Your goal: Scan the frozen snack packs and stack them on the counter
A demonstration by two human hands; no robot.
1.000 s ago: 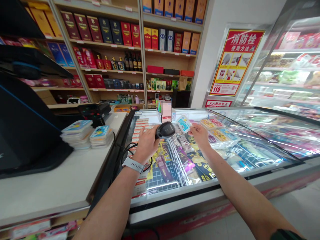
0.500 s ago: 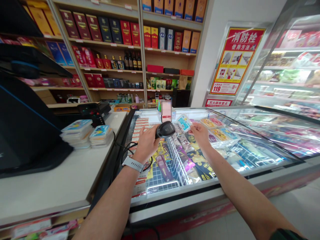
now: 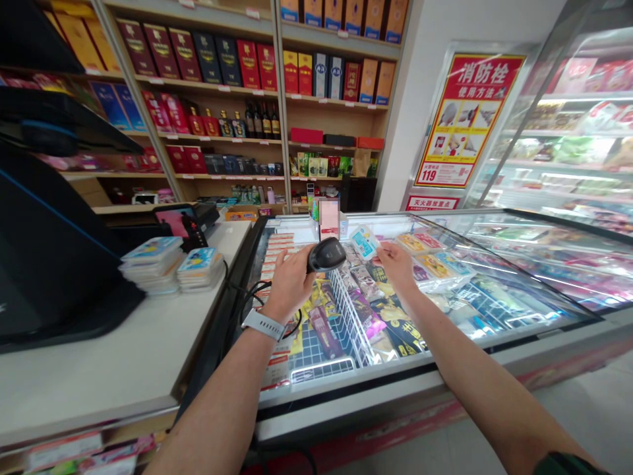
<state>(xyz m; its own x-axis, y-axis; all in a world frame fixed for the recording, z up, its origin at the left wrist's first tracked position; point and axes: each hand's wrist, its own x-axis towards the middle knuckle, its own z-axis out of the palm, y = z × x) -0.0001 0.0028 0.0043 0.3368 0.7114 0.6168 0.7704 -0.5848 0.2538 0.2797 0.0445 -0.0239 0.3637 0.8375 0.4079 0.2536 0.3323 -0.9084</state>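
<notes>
My left hand [image 3: 293, 280] is closed around the grip of a black barcode scanner [image 3: 326, 254], whose head points to the right. A black cable [image 3: 250, 297] loops below that wrist. In my right hand [image 3: 395, 265] a flat pack with a white-and-blue label [image 3: 364, 243] is pinched by its right edge, tilted up in front of the scanner, a small gap away. Both hands are over the glass top of a chest freezer [image 3: 356, 394]. Beneath them, wrapped ice creams [image 3: 324, 330] lie in wire baskets [image 3: 346, 316].
Two stacks of flat packs [image 3: 153, 260] [image 3: 199, 267] stand on the white counter [image 3: 113, 369] at left, beside a black checkout terminal [image 3: 54, 251]. More flat packs [image 3: 435, 265] lie at the right on the freezer. Shelves of boxes and bottles [image 3: 212, 119] line the back.
Both hands, the scanner and the flat pack stay nearly in place. The small dark screen behind the counter stacks now shows a pinkish picture.
</notes>
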